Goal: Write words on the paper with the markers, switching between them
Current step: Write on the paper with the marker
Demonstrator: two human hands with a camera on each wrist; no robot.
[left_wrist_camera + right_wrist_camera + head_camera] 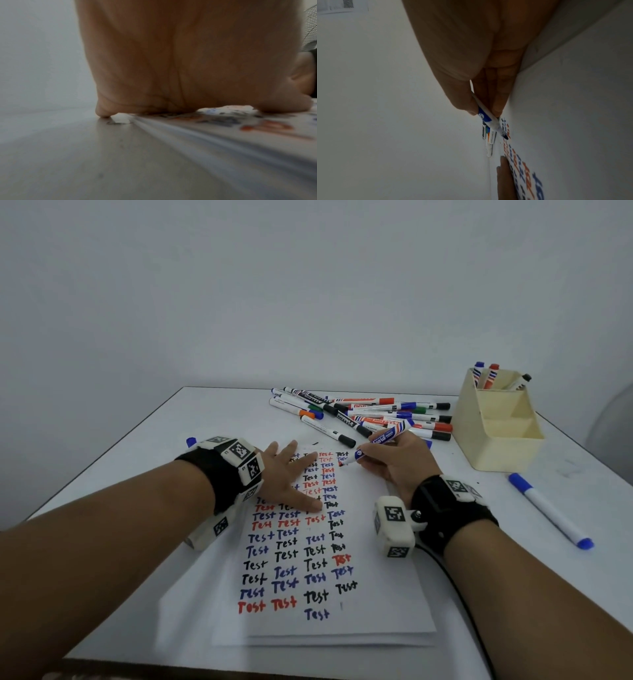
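Observation:
A white sheet of paper (370, 604) lies on the table, covered with rows of "Test" in black, blue and red. My left hand (291, 477) lies flat on its upper left part with fingers spread, pressing it down; the left wrist view shows the palm (154, 60) on the paper (223, 121). My right hand (394, 463) grips an uncapped blue marker (380, 441), its tip touching the paper near the top of the right column. In the right wrist view the thumb and fingers pinch the marker (489, 119), tip on the sheet (573, 121).
Several capped markers (370, 414) lie in a heap behind the paper. A cream desk organiser (503, 426) at the back right holds three markers. One blue marker (548, 510) lies alone at the right, a blue cap (191, 442) behind my left wrist.

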